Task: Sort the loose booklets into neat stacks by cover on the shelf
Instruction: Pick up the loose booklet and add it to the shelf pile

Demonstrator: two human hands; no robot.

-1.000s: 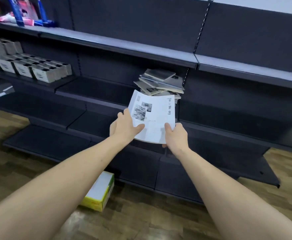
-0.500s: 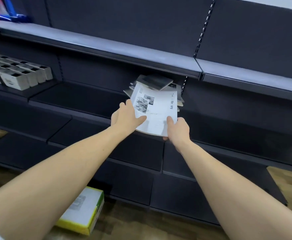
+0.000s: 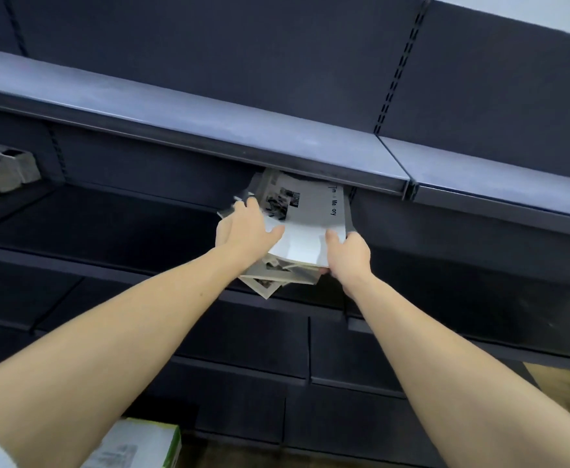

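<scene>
A white booklet [image 3: 305, 217] with a small photo and the words "Time Memory" lies on top of a messy pile of booklets [image 3: 276, 276] on the dark middle shelf [image 3: 114, 231]. My left hand [image 3: 246, 231] grips the booklet's left edge with the thumb on its cover. At its near right corner my right hand [image 3: 347, 255] holds it, fingers underneath. The far end of the booklet and pile is hidden behind the front lip of the upper shelf [image 3: 209, 130]. Corners of lower booklets stick out over the shelf edge.
Grey-white boxes [image 3: 0, 170] stand in rows at the left end of the same shelf. A white and green-yellow box [image 3: 141, 447] lies on the wooden floor below. Lower dark shelves [image 3: 243, 339] step out toward me.
Both hands have pushed the white booklet forward and up onto the pile under the upper shelf. The camera has moved closer, and the floor box has slid toward the bottom edge.
</scene>
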